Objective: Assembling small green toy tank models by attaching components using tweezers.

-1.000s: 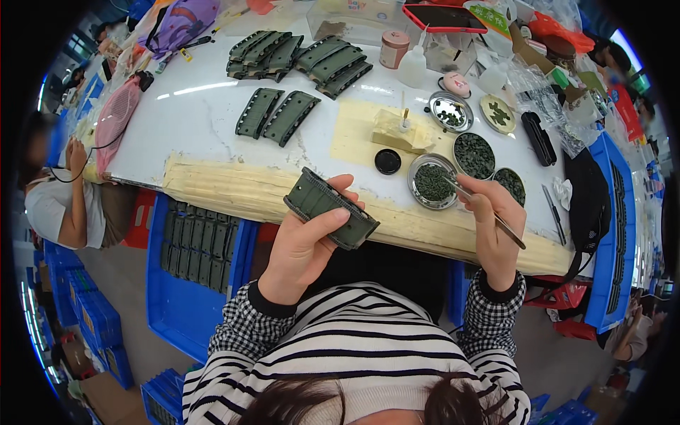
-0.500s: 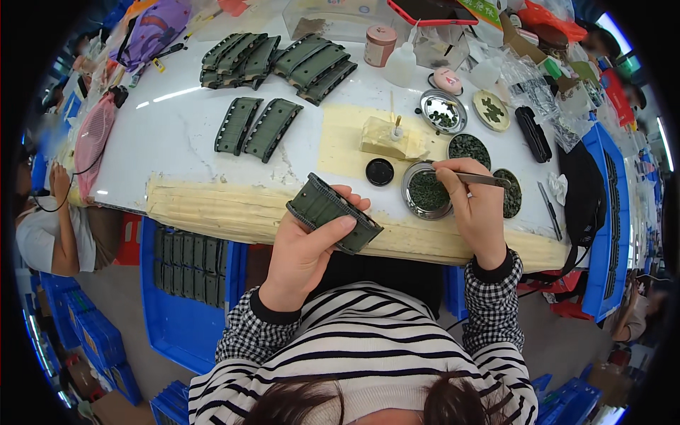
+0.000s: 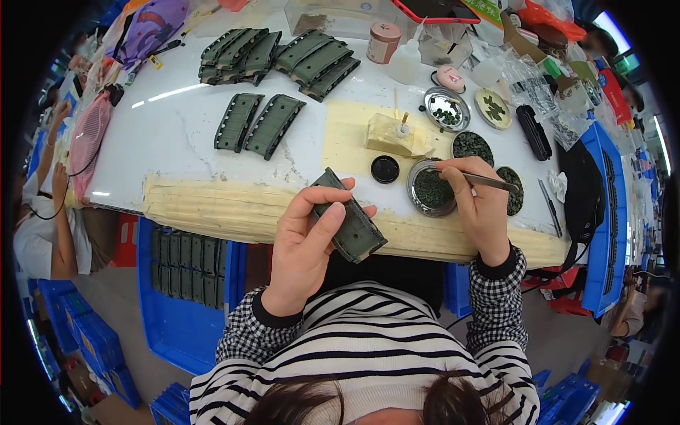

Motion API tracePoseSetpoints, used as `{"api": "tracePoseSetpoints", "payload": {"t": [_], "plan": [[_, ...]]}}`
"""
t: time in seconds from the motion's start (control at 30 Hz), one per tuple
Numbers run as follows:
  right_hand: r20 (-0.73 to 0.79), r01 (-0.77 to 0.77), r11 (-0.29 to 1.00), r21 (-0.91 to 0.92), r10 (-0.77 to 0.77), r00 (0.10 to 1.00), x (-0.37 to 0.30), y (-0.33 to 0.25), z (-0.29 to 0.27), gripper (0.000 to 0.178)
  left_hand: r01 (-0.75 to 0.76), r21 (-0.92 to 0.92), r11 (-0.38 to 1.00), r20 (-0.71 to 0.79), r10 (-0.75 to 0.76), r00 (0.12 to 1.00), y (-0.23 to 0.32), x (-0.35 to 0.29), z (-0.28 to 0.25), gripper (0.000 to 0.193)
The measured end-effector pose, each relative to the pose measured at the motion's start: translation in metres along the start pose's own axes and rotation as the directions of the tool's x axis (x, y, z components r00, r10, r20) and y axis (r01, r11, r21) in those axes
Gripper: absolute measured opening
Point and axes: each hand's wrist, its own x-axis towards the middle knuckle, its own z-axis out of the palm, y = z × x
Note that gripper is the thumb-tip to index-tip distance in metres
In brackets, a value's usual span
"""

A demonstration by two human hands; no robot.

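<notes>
My left hand (image 3: 296, 248) grips a dark green curved plastic piece (image 3: 356, 232) by its side, thumb across its face, tilted above the table's front edge. Between the thumb and fingers of my right hand (image 3: 482, 216) are metal tweezers (image 3: 490, 183). Their tip end is over a round clear dish (image 3: 416, 205) of tiny dark green parts; whether they pinch one is too small to tell. Two similar curved pieces, one (image 3: 238, 122) beside another (image 3: 275, 126), lie farther left. Behind them are a left stack (image 3: 237, 57) and a right stack (image 3: 315, 58) of more.
Near the dish sit a black round cap (image 3: 384, 169), a tape-covered block (image 3: 397, 137) and a silver dish (image 3: 458, 98). A white squeeze bottle (image 3: 405, 65) and pink tin (image 3: 383, 42) stand behind. A blue crate (image 3: 188, 329) of green pieces is below left. Another person (image 3: 46, 234) sits at far left.
My left hand has turned the curved piece steeper, its fingers now reaching over the upper side. My right hand keeps the tweezers at the same dish; the whole view has shifted slightly.
</notes>
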Motion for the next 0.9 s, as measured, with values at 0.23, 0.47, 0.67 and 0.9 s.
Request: {"api": "tracePoseSetpoints", "payload": {"t": [0.23,0.47,0.67,0.9], "plan": [[0.084,0.262,0.94,0.218,-0.285,0.955,0.003,-0.053,-0.001,0.013,0.141,0.04,0.989,0.161,-0.146,0.976,-0.004,0.011,0.012,0.026],[0.132,0.309,0.928,0.209,-0.34,0.931,0.003,-0.059,0.012,0.019,0.211,-0.186,0.96,0.19,-0.176,0.966,-0.012,0.014,0.014,0.024],[0.133,0.275,0.925,0.262,-0.317,0.939,0.003,-0.061,0.009,0.017,0.179,-0.141,0.974,0.11,-0.164,0.98,-0.011,0.016,0.013,0.028],[0.113,0.152,0.895,0.419,-0.218,0.969,0.004,-0.058,0.014,0.015,0.157,-0.14,0.978,0.193,-0.128,0.973,-0.006,0.013,0.014,0.034]]}}
